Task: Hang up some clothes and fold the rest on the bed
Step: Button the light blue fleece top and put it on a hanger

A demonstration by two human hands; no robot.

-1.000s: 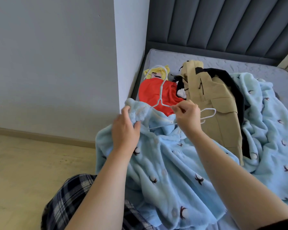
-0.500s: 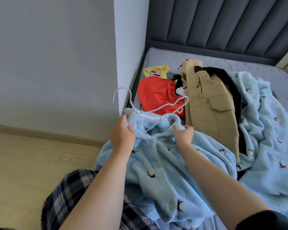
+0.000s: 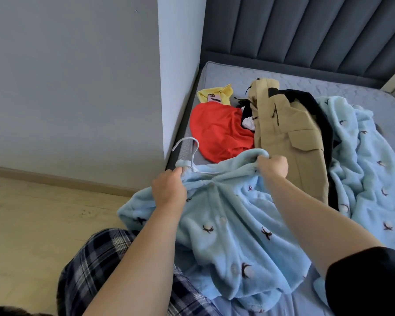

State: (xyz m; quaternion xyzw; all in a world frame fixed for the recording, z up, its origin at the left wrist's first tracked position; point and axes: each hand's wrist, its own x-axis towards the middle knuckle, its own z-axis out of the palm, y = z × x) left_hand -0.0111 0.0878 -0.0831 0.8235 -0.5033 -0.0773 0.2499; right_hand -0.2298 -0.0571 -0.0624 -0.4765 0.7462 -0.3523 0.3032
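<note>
A fluffy light-blue pyjama top (image 3: 228, 224) with dark prints lies over the bed's near edge. A white hanger (image 3: 188, 151) sits inside its neck, with only the hook and a short piece of wire showing. My left hand (image 3: 169, 190) grips the top's left shoulder just below the hook. My right hand (image 3: 273, 166) grips the right shoulder fabric, bunched over the hanger's hidden end. Behind them lie a red garment (image 3: 217, 131), a yellow piece (image 3: 214, 95), a tan jacket (image 3: 287, 137) on a black garment, and a second light-blue fleece piece (image 3: 360, 160).
The grey mattress (image 3: 306, 82) meets a dark padded headboard (image 3: 306, 30) at the back. A white wall corner (image 3: 178, 76) stands close to the bed's left side, right beside the hanger hook. Wooden floor (image 3: 43, 224) lies at the left. My plaid trouser leg (image 3: 96, 270) is at the bottom.
The hanger went from above the clothes, in my right hand, down into the blue top's neck. Its right arm is now covered by fabric. My right hand moved from the hanger to the shoulder fabric.
</note>
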